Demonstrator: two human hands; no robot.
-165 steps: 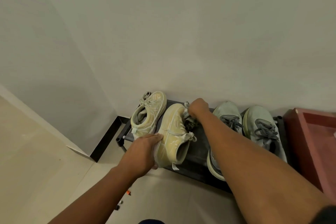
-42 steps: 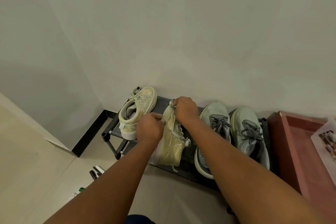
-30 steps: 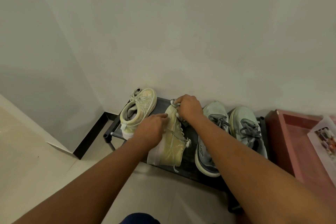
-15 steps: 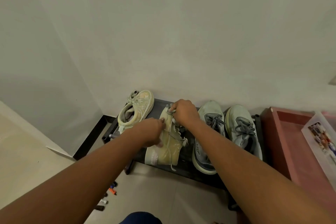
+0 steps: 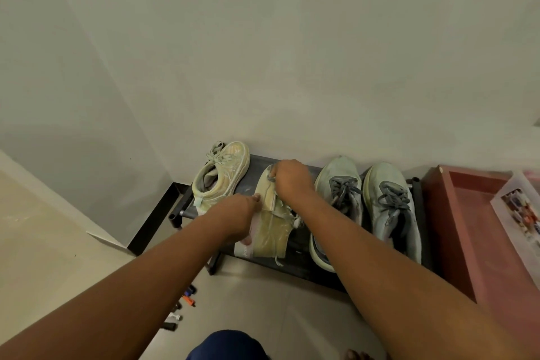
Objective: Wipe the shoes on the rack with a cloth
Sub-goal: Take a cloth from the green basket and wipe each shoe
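Observation:
A yellow sneaker (image 5: 273, 231) lies tipped on its side on the dark shoe rack (image 5: 298, 263). My left hand (image 5: 238, 218) grips its sole side near the heel. My right hand (image 5: 292, 180) is curled over the toe end, and a small bit of grey cloth (image 5: 271, 174) shows under its fingers. The matching yellow sneaker (image 5: 222, 175) stands at the rack's far left. Two pale grey-green running shoes (image 5: 339, 202) (image 5: 393, 207) stand to the right.
The rack stands against a white wall in a corner. A red tray-like box (image 5: 455, 231) with a clear plastic container (image 5: 520, 213) is at the right. Several markers (image 5: 181, 307) lie on the tiled floor below the rack's left end.
Since 5.5 s ago the yellow sneaker has been tipped from upright onto its side. My left hand moved up from the heel along its side; my right hand stays at the toe.

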